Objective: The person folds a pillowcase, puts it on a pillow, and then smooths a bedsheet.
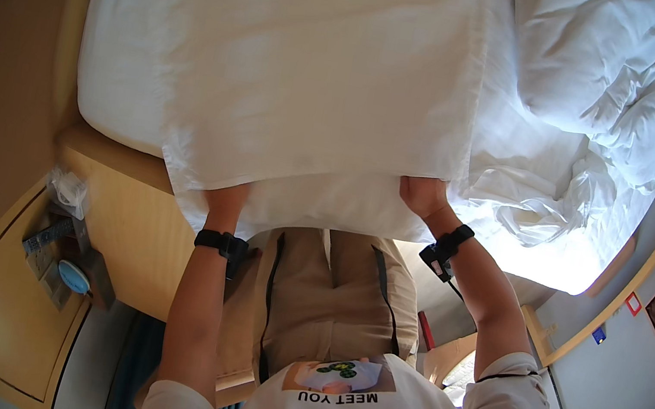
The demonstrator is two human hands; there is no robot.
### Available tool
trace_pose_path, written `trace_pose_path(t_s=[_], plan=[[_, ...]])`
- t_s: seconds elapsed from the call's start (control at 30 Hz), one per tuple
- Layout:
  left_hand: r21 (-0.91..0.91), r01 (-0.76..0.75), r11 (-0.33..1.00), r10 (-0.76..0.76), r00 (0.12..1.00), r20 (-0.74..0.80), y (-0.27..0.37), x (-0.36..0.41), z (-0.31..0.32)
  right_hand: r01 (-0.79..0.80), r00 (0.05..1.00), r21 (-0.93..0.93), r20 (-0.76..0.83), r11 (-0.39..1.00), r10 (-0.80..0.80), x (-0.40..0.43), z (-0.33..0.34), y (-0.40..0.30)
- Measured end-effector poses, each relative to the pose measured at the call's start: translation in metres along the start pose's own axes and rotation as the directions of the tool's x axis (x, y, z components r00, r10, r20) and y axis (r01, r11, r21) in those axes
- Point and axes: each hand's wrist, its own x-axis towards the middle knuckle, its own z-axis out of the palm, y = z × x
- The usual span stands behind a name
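Observation:
A white bed sheet or cover (pixel 324 72) lies spread over the bed in front of me. My left hand (pixel 227 197) is at its near edge on the left, with the fingers hidden under the cloth. Farther right, my right hand (pixel 423 196) is at the same edge, bent at the wrist, its fingertips also covered by the fabric. A lower layer of white cloth (pixel 328 201) hangs below and between both hands. Whether the fingers are closed on the fabric cannot be seen. Each wrist wears a black strap with a small device.
A bunched white duvet (pixel 619 78) lies at the upper right, with crumpled white cloth (pixel 532 201) below it. The wooden bed frame (pixel 132 229) shows at left, near a cabinet (pixel 20 308) holding small items. A curved wooden edge (pixel 619 302) runs along the right.

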Motion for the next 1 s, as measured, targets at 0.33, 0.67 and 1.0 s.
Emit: trace_pose_path(t_s=[0.33,0.67,1.0], plan=[[0.192,0.166,0.967,-0.175,0.984,0.034,0.024,-0.004,0.015,-0.364,0.929,-0.100,0.025,0.926,0.368,-0.006,0.015,0.026],[0.305,0.222,0.926,-0.216,0.975,-0.053,0.017,-0.002,0.019,-0.214,0.977,-0.062,0.003,0.975,0.214,-0.004,0.016,0.028],[0.073,0.142,0.987,-0.136,0.987,-0.085,0.089,-0.054,-0.001,-0.055,0.995,0.111,-0.080,0.992,0.064,-0.042,-0.021,-0.021]])
